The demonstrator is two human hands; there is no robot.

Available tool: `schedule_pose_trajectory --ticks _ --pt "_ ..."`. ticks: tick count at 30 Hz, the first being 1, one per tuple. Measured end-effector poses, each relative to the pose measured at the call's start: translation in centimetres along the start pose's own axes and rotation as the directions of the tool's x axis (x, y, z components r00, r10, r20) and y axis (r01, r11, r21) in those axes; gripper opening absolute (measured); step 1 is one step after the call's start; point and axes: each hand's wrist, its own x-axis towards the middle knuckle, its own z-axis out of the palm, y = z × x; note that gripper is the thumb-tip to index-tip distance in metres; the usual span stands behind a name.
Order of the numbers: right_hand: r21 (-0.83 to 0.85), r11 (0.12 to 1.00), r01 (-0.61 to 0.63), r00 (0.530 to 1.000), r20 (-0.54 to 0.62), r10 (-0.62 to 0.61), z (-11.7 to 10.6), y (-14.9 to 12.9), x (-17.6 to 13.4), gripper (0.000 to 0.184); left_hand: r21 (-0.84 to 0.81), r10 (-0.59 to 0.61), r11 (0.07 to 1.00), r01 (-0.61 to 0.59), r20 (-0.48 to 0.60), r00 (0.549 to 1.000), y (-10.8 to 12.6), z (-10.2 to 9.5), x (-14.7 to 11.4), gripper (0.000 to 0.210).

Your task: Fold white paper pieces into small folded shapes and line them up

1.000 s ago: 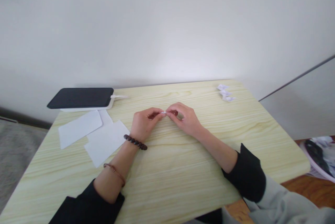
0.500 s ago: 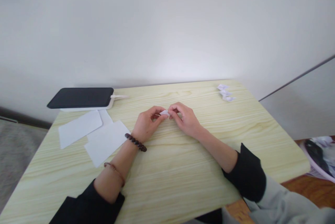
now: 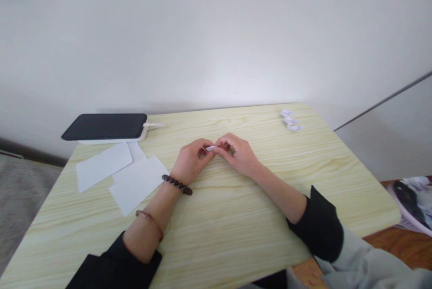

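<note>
The bare left hand (image 3: 193,159) and bare right hand (image 3: 236,153) pinch 1 small folded white paper piece (image 3: 211,148) between nearly closed fingertips above the pale wood-grain table (image 3: 232,230).

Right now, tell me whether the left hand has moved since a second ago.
Yes, slightly: the left hand has shifted to the right, a little farther from the nearest white sheet lying flat.

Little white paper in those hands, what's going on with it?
Someone's left hand and right hand are pinching the small white paper together above the table. Flat white sheets lie near the left arm, and small folded white pieces sit near the far right corner.
</note>
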Motion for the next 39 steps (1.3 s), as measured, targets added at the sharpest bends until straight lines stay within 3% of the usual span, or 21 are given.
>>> schedule_pose_trajectory --ticks 3,8,14,21,34,39 --pt "-0.015 1.0 0.022 1.0 0.006 -0.022 0.0 0.0 -0.1 0.01 -0.012 -0.004 1.0 0.004 0.01 1.0 0.1 -0.1 0.0 0.027" --pt "-0.004 1.0 0.023 1.0 -0.015 -0.023 -0.1 0.0 -0.1 0.013 -0.174 -0.11 0.978 0.114 0.032 0.993 -0.2 -0.3 0.2 0.033" --pt "-0.006 1.0 0.029 1.0 -0.001 -0.029 -0.3 -0.2 0.1 0.016 -0.296 -0.145 0.942 0.157 0.06 0.988 -0.6 -0.5 0.4 0.036" --pt "0.025 1.0 0.015 1.0 0.017 -0.016 -0.3 -0.1 0.0 0.017 -0.2 -0.186 0.961 0.192 0.046 0.981 -0.3 -0.7 0.3 0.031" --pt "0.055 0.998 0.037 0.997 0.061 -0.041 -0.3 -0.4 -0.1 0.013 -0.094 -0.139 0.986 0.139 0.009 0.99 0.2 -0.8 0.1 0.027" --pt "0.184 0.974 -0.133 0.991 -0.009 0.137 -0.1 -0.2 0.0 0.014 -0.251 -0.21 0.945 0.208 0.021 0.978 0.2 -1.0 0.2 0.03"
